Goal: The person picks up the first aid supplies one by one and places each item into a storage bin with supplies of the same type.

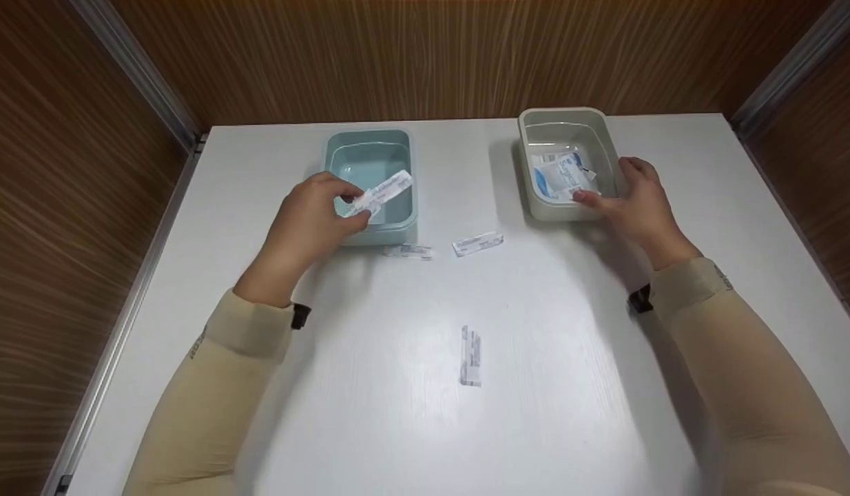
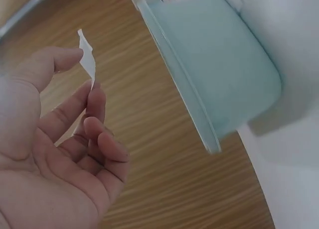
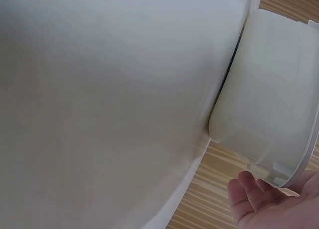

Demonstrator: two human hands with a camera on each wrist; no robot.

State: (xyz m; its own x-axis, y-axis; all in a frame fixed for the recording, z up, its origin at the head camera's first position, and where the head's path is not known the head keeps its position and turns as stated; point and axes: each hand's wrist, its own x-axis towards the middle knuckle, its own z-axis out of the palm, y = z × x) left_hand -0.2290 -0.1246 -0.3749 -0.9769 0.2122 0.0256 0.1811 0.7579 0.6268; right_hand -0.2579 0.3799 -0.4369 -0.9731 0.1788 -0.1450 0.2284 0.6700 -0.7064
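Packet (image 1: 392, 189) pinched in left hand (image 1: 311, 217); right hand (image 1: 638, 210) grips beige bin (image 1: 559, 211).

White tabletop (image 1: 397, 434): brightly lit in the head view, a soft glare washing its middle.
Brown wood-grain back panel (image 1: 432, 62): much dimmer than the table.
Pale blue-green plastic box (image 1: 377, 236): soft shadow along its left side, small highlight on its inner floor.
Beige plastic box (image 1: 566, 212): broad, soft-edged shadow to its left.
Beige fabric sleeves (image 1: 755, 365): blurred shadows fall inward across the table.
White printed paper strips (image 1: 470, 357): lettering too small and soft to read.
Left wrist view: muted light; pale haze over the left hand (image 2: 55, 154) at the left edge.
Right wrist view: grey, dim, low in detail; table edge bowed.
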